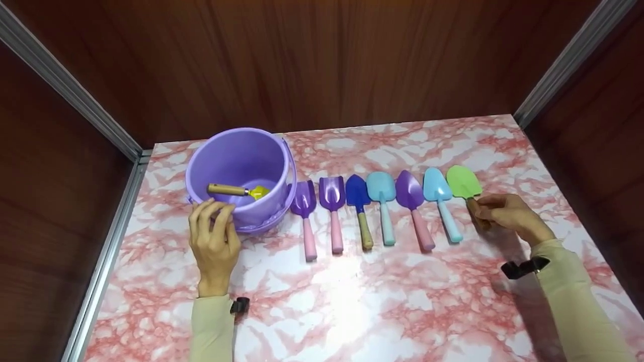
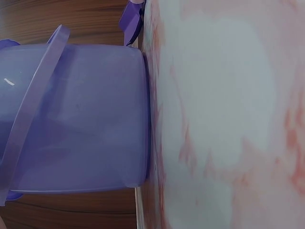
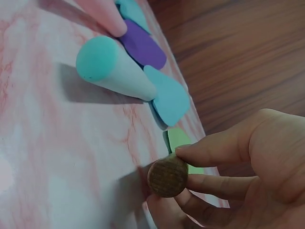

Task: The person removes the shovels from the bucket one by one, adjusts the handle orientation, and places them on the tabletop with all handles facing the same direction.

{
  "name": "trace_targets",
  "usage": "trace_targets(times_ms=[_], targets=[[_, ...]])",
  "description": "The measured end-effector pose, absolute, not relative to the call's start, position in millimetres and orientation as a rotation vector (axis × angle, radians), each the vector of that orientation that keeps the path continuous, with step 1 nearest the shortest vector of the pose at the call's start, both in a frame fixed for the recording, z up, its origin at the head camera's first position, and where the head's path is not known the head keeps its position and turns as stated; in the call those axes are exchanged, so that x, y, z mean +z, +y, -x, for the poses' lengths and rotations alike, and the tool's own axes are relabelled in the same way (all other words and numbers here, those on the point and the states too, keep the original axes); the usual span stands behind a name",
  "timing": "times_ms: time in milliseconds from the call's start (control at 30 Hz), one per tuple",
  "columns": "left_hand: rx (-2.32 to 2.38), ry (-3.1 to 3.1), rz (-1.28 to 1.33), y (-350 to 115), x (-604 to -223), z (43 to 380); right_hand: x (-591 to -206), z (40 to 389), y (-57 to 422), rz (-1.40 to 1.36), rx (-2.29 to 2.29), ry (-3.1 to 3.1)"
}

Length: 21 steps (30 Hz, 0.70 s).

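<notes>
My right hand (image 1: 513, 215) pinches the brown wooden handle of a green garden trowel (image 1: 464, 181) at the right end of a row. In the right wrist view, thumb and fingers (image 3: 214, 145) are round that handle, its butt end facing the camera. My left hand (image 1: 214, 246) holds the near-left rim of a purple bucket (image 1: 236, 151), fingers bent at the rim. The bucket stands upright, its handle (image 1: 293, 176) hanging down on the right. Inside lies a yellow-headed tool with a wooden handle (image 1: 227, 190); part of its head is hidden by the wall.
Left of the green trowel lie a light blue trowel (image 1: 436, 186), a purple one (image 1: 410, 190), a pale blue one (image 1: 381, 186), a dark blue one (image 1: 357, 191) and two purple scoops (image 1: 332, 193) with pink handles. Wooden walls (image 1: 322, 65) surround the marbled table (image 1: 352, 311).
</notes>
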<state>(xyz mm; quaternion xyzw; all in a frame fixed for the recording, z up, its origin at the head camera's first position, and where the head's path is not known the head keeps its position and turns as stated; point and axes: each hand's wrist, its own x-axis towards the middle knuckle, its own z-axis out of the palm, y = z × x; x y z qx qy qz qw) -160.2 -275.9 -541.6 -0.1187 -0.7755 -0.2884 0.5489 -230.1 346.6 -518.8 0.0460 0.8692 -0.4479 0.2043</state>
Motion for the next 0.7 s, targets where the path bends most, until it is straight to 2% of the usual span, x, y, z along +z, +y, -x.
trace_targets(times_ms=[500,700], targets=[[-0.676,-1.832,0.288,-274,-543,162,-510,229,342,-0.137,-1.106,2.582],[-0.675,-1.831,0.286,-275,-542,161,-498,236,327,-0.09,-1.205,2.639]])
